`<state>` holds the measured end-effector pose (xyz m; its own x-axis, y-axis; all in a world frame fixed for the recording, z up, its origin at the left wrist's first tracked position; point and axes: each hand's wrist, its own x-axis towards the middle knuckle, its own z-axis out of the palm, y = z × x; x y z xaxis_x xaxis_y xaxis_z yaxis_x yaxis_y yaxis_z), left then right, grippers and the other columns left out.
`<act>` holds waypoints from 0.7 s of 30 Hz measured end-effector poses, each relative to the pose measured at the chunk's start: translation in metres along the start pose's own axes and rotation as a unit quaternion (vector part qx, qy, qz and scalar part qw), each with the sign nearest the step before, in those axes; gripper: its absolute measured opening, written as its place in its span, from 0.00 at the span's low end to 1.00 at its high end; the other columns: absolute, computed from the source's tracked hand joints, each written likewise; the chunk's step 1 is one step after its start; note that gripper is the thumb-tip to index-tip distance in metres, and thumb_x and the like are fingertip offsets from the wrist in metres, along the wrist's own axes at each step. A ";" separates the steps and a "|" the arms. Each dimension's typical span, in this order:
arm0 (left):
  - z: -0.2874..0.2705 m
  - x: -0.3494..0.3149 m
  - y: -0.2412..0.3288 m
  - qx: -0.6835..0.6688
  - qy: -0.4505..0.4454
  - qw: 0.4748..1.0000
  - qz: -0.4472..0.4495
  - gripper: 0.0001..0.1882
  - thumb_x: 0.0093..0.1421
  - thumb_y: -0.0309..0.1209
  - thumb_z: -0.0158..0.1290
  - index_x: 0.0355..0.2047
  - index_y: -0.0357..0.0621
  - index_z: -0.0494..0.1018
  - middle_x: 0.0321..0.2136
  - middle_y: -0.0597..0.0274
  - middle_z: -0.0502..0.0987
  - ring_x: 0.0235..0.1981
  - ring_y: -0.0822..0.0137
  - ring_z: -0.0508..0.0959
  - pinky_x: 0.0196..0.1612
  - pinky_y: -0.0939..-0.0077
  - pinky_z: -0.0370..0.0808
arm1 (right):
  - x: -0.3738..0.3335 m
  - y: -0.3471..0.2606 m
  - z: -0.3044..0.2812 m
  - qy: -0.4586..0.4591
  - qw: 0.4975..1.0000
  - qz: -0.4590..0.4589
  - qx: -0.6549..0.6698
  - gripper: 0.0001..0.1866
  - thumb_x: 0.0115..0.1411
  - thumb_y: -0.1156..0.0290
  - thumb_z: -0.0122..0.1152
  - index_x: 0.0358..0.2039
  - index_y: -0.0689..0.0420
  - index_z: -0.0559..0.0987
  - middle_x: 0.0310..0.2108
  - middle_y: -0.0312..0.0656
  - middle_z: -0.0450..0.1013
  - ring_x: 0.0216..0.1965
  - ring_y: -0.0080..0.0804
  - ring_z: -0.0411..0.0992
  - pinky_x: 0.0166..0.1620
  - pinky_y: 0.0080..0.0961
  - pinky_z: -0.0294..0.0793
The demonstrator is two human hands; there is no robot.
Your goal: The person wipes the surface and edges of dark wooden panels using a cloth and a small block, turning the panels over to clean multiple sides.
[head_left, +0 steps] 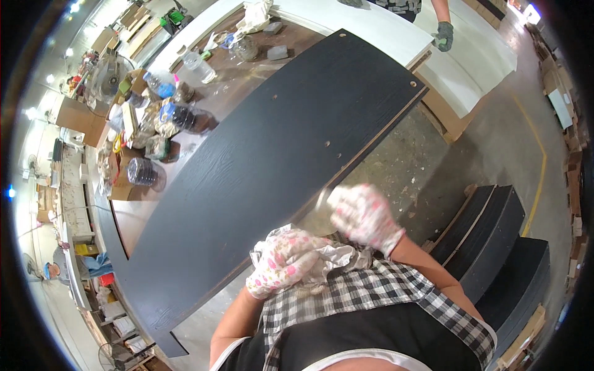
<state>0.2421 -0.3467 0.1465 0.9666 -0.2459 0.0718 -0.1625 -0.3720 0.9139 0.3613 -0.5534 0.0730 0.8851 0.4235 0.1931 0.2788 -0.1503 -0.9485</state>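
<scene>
A long black panel (266, 142) with a curved far edge lies in front of me on the table. Several small holes show in its face. My left hand (284, 260), in a white glove with pink flowers, is closed on a crumpled white cloth (331, 263) at my apron, by the panel's near edge. My right hand (365, 216), gloved alike, is at that edge, to the right of the cloth. Its fingers are curled and blurred by motion. A thin pale thing shows at the fingertips, too smeared to name.
Bottles (143, 172), jars and rags crowd the brown tabletop (241, 80) at the left. Stacked black panels (482, 229) stand on the floor at my right. Across the table, a co-worker's grey-gloved hand (443, 37) is beside a white sheet (473, 68).
</scene>
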 end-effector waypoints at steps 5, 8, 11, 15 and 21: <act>-0.015 -0.093 -0.009 -0.033 0.013 0.999 -0.016 0.14 0.61 0.32 0.53 0.43 0.40 0.81 0.32 0.58 0.81 0.34 0.59 0.79 0.42 0.65 0.74 | 0.017 -0.005 -0.009 0.228 0.920 -0.111 -0.300 0.07 0.56 0.72 0.63 0.34 0.59 0.81 0.28 0.41 0.76 0.30 0.35 0.76 0.39 0.28 0.76; -0.023 -0.165 -0.034 -0.081 0.044 0.995 -0.040 0.14 0.60 0.31 0.52 0.43 0.38 0.80 0.30 0.57 0.81 0.33 0.60 0.79 0.40 0.66 0.74 | -0.033 -0.048 0.083 0.129 0.881 -0.264 -0.370 0.05 0.56 0.70 0.62 0.32 0.56 0.81 0.28 0.41 0.77 0.32 0.34 0.76 0.41 0.34 0.77; -0.035 -0.227 -0.050 -0.102 0.046 0.986 -0.127 0.16 0.62 0.33 0.52 0.46 0.39 0.79 0.35 0.54 0.82 0.38 0.58 0.80 0.45 0.66 0.75 | -0.107 -0.074 0.176 -0.127 0.903 -0.246 -0.329 0.12 0.52 0.65 0.68 0.38 0.54 0.83 0.42 0.39 0.80 0.44 0.36 0.76 0.51 0.34 0.74; -0.037 -0.289 -0.064 -0.059 0.082 0.980 -0.170 0.15 0.62 0.30 0.51 0.46 0.39 0.79 0.36 0.54 0.81 0.37 0.59 0.81 0.44 0.68 0.76 | -0.092 -0.093 0.172 0.037 0.949 -0.163 -0.266 0.10 0.60 0.65 0.61 0.37 0.57 0.82 0.35 0.39 0.77 0.41 0.34 0.76 0.47 0.35 0.75; -0.017 -0.317 -0.080 -0.188 0.136 0.955 -0.182 0.15 0.63 0.30 0.52 0.46 0.36 0.78 0.37 0.55 0.81 0.40 0.62 0.80 0.47 0.71 0.75 | -0.087 -0.068 0.176 0.042 0.974 -0.105 -0.196 0.05 0.57 0.71 0.61 0.31 0.59 0.80 0.30 0.44 0.77 0.29 0.38 0.75 0.37 0.34 0.77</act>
<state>-0.0484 -0.2240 0.0571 0.9696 0.0999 -0.2232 0.2269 -0.0274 0.9735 0.1998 -0.4222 0.0769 0.8162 0.4091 0.4081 0.5630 -0.4045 -0.7206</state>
